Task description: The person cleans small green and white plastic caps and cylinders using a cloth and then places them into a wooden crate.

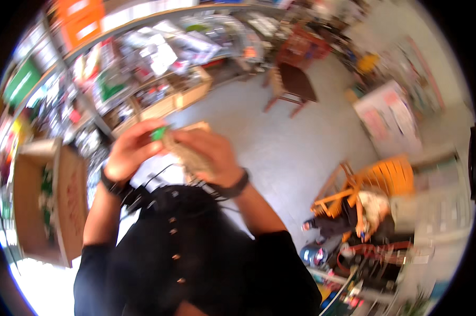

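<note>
My left hand [134, 150] is raised in front of my chest, its thumb and fingertips pinching a small bright green piece [158, 133]. Close beside it, my right hand [214, 157] wraps round a tan-brown object [188, 157] that looks like rough cloth or cardboard. The green piece sits at the upper left end of the brown object; blur hides whether the two touch. My fingers cover much of the brown object, so its kind is unclear. Dark bands circle both wrists.
At left stands an open wooden box [69, 203] holding green pieces. Shelves [169, 15] packed with bags and parts line the far left, with a wooden tray [182, 96] below. A dark-seated chair [296, 83] stands ahead. Right, a person [372, 213] sits by an orange wooden chair [388, 176].
</note>
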`<state>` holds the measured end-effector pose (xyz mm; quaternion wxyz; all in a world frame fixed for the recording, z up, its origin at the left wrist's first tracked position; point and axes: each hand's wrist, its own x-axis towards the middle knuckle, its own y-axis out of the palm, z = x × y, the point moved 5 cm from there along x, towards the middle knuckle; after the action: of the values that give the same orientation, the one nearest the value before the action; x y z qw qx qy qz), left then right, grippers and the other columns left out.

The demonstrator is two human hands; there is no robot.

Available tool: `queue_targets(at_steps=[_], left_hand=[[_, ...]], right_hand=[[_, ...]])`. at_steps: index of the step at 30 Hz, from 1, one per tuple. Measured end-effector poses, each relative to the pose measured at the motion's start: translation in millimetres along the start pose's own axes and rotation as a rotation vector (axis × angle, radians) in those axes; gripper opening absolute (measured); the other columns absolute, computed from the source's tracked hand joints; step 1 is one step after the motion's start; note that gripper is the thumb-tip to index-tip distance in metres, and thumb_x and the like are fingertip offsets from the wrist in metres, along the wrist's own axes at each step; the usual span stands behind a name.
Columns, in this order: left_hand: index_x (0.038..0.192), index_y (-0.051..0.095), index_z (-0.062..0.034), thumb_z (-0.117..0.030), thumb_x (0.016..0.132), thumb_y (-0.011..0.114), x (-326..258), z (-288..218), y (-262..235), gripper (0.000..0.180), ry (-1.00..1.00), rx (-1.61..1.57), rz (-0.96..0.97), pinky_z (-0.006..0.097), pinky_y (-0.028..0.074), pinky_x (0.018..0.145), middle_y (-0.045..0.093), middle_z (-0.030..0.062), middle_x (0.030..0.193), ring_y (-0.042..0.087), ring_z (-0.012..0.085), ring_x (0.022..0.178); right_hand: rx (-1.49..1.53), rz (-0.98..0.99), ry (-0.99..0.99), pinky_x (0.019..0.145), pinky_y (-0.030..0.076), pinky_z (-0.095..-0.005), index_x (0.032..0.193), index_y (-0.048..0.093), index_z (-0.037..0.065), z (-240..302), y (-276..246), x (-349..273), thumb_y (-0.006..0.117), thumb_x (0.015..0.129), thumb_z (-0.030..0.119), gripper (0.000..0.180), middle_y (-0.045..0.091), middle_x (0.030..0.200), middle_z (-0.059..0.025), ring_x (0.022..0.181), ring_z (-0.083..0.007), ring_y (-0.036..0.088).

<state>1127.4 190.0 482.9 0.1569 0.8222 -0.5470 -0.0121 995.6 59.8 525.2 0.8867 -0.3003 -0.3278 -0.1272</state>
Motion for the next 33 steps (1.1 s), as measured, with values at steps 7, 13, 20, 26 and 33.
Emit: queue_targets(at_steps=[7,13,20,26,33], left_hand=[[0.122,0.048,-0.0011,-0.01,0.09,0.058,-2.0,-0.4,-30.0,0.035,-0.066,-0.066,-0.064,0.026,0.049,0.077,0.06,0.0073,0.105,0.06,0.0143,0.085],[0.121,0.049,0.0001,-0.013,0.092,0.057,-10.6,0.8,-44.2,0.033,-0.121,-0.179,-0.058,0.029,0.053,0.077,0.062,0.0106,0.106,0.063,0.0166,0.087],[0.124,0.049,0.0024,-0.011,0.094,0.053,-7.7,8.2,-28.7,0.034,-0.157,-0.015,0.054,0.029,0.049,0.087,0.061,0.0086,0.108,0.061,0.0168,0.097],[0.121,0.054,0.0052,-0.013,0.091,0.057,-21.6,2.3,-39.8,0.035,-0.236,0.075,0.076,0.025,0.049,0.073,0.063,0.0117,0.105,0.061,0.0146,0.077],[0.119,0.055,0.0016,-0.011,0.091,0.058,-14.9,3.3,-35.1,0.031,-0.154,0.133,0.097,0.026,0.049,0.077,0.063,0.0089,0.104,0.06,0.0138,0.083]], right_hand=[[-0.334,0.16,0.042,0.06,0.046,-0.0374,0.126,0.053,0.029,-12.1,9.5,5.9,0.069,0.065,0.016,0.064,0.051,0.079,-0.0047,0.073,-0.0267,0.058],[-0.36,0.066,0.134,0.061,0.045,-0.0369,0.128,0.052,0.028,-15.1,1.4,-7.4,0.066,0.073,0.018,0.058,0.053,0.077,-0.0025,0.072,-0.0254,0.058],[-0.309,-0.022,0.019,0.058,0.043,-0.0344,0.126,0.055,0.028,8.3,25.4,6.3,0.064,0.077,0.022,0.051,0.052,0.076,-0.0013,0.068,-0.0226,0.057],[-0.353,0.038,0.159,0.06,0.044,-0.0372,0.122,0.057,0.024,-1.8,21.2,-2.1,0.066,0.073,0.02,0.05,0.055,0.077,-0.0043,0.071,-0.0272,0.058],[-0.256,-0.036,0.062,0.063,0.046,-0.038,0.123,0.056,0.021,26.4,11.8,10.5,0.067,0.069,0.018,0.055,0.057,0.079,-0.0067,0.075,-0.0296,0.059]])
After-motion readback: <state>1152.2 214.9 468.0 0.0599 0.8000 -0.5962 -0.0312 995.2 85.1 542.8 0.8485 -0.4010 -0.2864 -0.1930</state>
